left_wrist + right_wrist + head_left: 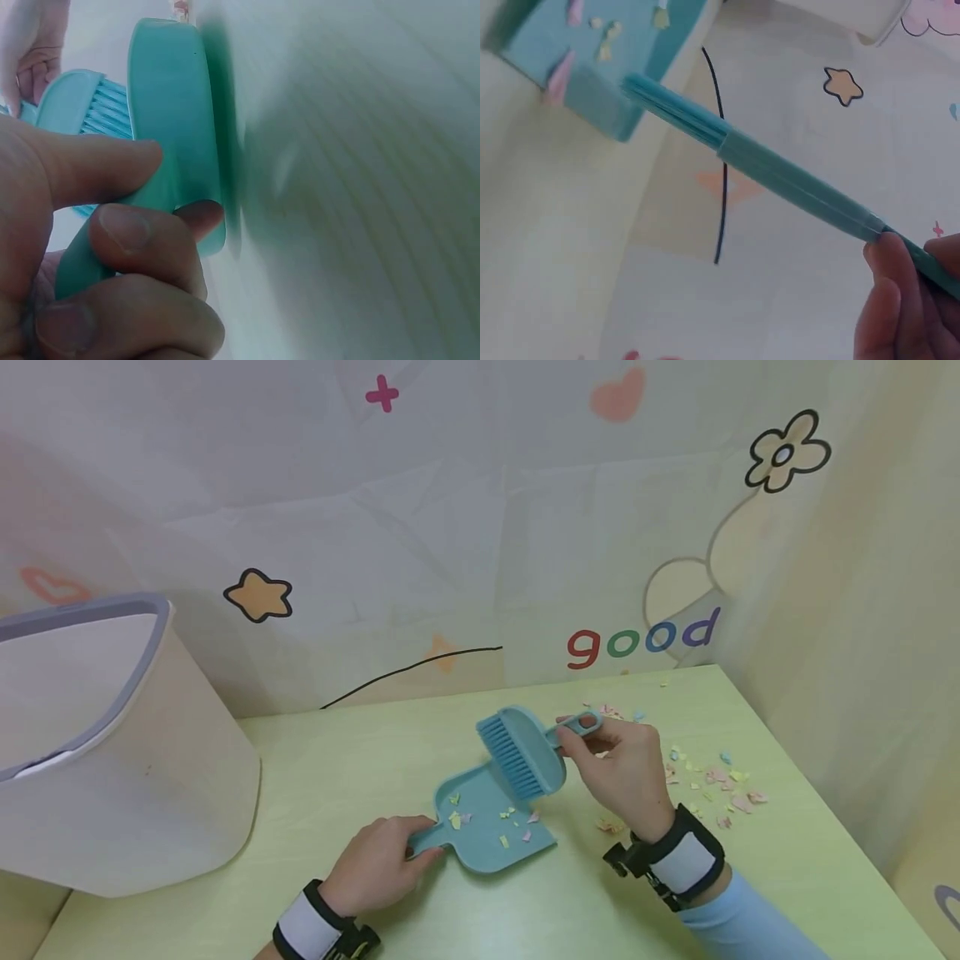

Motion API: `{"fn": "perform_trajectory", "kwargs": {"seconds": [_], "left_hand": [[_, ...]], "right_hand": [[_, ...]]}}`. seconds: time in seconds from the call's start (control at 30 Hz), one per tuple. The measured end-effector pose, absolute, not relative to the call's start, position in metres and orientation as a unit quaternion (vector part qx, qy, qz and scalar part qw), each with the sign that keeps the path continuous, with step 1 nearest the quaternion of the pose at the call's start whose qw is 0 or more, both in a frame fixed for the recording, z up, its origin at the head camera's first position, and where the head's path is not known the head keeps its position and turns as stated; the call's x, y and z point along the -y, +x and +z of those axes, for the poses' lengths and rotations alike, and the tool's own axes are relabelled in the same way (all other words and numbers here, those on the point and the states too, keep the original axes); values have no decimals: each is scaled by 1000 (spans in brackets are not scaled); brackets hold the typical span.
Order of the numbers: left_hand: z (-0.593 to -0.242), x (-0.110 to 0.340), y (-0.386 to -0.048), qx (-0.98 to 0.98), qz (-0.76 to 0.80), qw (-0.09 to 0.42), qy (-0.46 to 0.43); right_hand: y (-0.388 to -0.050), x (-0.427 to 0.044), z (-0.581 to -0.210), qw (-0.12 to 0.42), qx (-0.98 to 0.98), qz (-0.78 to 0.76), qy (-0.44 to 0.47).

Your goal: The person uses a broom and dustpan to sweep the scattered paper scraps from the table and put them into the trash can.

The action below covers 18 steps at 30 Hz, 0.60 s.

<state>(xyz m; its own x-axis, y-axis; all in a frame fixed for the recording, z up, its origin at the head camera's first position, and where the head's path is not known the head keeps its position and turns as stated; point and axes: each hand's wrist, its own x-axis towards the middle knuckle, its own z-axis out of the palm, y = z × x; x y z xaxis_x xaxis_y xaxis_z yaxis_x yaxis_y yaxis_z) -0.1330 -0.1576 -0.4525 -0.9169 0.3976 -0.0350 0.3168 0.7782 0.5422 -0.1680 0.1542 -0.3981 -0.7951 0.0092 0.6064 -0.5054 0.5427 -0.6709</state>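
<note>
My left hand [384,862] grips the short handle of a teal dustpan [487,852], its fingers curled around it in the left wrist view. Several scraps of yellow and pink paper [455,820] lie in the pan. Between thumb and fingers, my right hand [626,768] pinches the handle of a matching small brush [534,747]. The brush is tilted, its bristles [671,112] pointing left over the pan's far right part. Whether the bristle tips touch the pan I cannot tell.
Loose paper scraps [720,777] are scattered on the pale green table [337,760] to the right, some behind my right hand. A tall white bin [172,777] with a grey rim stands at the left. A printed cloth [420,527] hangs behind the table.
</note>
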Motion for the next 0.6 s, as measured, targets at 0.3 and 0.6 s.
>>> {"fn": "perform_trajectory", "kwargs": {"seconds": [0.3,0.6], "left_hand": [[-451,157,-131,-944,261,70,189],[-452,158,-132,-945,257,73,188]], "right_hand": [[-174,-183,-384,394,855,302,150],[-178,-200,-382,379,907,145,113]]}}
